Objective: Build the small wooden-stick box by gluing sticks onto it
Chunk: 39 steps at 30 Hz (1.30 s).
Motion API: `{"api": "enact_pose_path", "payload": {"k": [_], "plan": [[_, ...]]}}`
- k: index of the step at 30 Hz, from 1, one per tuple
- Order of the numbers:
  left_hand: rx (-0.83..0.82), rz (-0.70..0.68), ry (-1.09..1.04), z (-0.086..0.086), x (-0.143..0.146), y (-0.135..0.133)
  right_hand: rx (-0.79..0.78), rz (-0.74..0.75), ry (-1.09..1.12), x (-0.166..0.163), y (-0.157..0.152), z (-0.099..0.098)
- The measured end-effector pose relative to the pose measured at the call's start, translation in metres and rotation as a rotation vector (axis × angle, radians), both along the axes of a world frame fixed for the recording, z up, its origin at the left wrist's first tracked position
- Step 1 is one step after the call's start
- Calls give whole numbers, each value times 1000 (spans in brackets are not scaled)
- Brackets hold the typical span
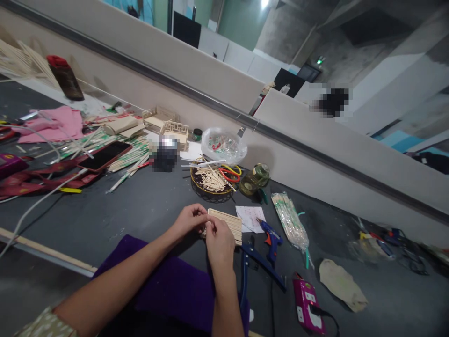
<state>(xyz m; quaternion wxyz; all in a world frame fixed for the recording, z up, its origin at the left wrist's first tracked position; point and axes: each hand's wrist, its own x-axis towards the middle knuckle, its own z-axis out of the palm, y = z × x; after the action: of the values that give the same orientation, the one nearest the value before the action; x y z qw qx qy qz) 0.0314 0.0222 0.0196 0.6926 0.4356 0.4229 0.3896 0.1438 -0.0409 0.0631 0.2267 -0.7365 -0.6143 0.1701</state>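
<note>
My left grip (188, 220) and right grip (220, 238) bunch at the panel's (232, 222) left edge, near the glue gun (272, 235); how closed, and on what, I can't tell. Light, even pressure should keep the panel square.

no text can be read, the marks on the white paper (247, 216) being too small.

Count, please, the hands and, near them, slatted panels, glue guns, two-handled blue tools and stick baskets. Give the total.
Hands: 2 (left hand, right hand)
Slatted panel: 1
Glue gun: 1
Two-handled blue tool: 1
Stick basket: 1
Total: 6
</note>
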Motion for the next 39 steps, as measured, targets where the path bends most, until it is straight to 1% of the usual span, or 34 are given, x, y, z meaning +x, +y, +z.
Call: {"api": "enact_pose_path", "payload": {"k": [4, 9, 12, 15, 17, 19, 23, 25, 30, 33, 37, 39], "plan": [[6, 12, 21, 1, 1, -1, -13, 10, 46, 1, -3, 1], [5, 28, 26, 0, 3, 0, 1, -3, 44, 0, -5, 2], [4, 26, 38, 3, 3, 0, 39, 11, 62, 1, -8, 2], [-3, 14, 32, 6, 2, -1, 102, 27, 138, 8, -15, -2], [-7, 11, 26, 7, 2, -1, 138, -14, 202, 18, -21, -5], [-10, 13, 35, 8, 2, -2, 169, -97, 249, 32, -29, -9], [-8, 24, 71, 10, 2, -1, 241, -252, 226, 58, -40, -14], [-5, 20, 88, 10, 2, -1, 249, -278, 191, 66, -44, -17], [-1, 13, 111, 11, 0, 0, 241, -263, 162, 72, -51, -23], [1, 6, 118, 10, 0, 1, 249, -285, 128, 80, -58, -25], [-2, -8, 122, 8, -1, 3, 275, -372, 36, 106, -70, -30], [4, -14, 124, 6, -1, 3, 251, -439, -50, 124, -76, -32]]}}
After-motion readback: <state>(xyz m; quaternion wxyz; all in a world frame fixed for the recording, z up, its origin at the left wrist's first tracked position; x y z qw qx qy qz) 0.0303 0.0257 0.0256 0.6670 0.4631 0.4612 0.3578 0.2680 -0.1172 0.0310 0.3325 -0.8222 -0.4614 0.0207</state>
